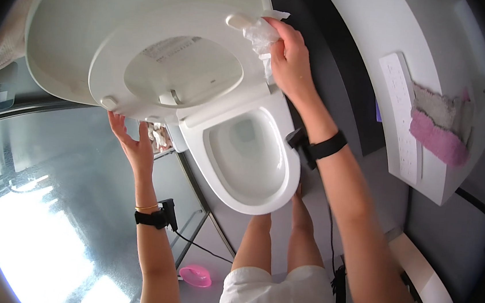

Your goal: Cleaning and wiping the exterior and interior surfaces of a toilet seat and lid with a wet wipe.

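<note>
Holding the raised toilet seat [163, 72] up with just the left hand [133, 145], fingers spread apart and flat under its lower rim, looks a bit dicey to me. The right hand [288, 57] has its fingers clamped on a crumpled white wipe [261, 35], pressed against the seat's edge near a bumper. Push too hard there and the seat could slip off that open palm and slam onto the bowl [242, 157] below, maybe pinching fingers. The wipe could also drop into the bowl.
</note>
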`<state>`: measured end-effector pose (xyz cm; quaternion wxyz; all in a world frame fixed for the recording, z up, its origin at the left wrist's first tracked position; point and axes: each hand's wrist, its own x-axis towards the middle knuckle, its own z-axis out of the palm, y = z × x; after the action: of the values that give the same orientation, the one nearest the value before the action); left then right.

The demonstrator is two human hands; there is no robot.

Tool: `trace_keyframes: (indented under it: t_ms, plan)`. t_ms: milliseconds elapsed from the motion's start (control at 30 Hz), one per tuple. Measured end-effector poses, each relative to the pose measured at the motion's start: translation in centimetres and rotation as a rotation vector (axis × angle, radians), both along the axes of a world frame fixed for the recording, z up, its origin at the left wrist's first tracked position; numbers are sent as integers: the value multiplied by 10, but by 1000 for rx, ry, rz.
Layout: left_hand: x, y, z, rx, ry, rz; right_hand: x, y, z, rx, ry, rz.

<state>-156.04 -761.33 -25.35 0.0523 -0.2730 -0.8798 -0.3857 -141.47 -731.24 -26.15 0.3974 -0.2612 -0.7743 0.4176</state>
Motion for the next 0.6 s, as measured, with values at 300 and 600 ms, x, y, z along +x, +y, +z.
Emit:
trace_keyframes:
  t_ms: [300,600]
  plan:
    - [116,-156,2,-576,-511,-484,268,-104,-67,-240,-681,222]
    - [0,-235,176,-974,-65,-437,522,-270,0,-437,-1624,361]
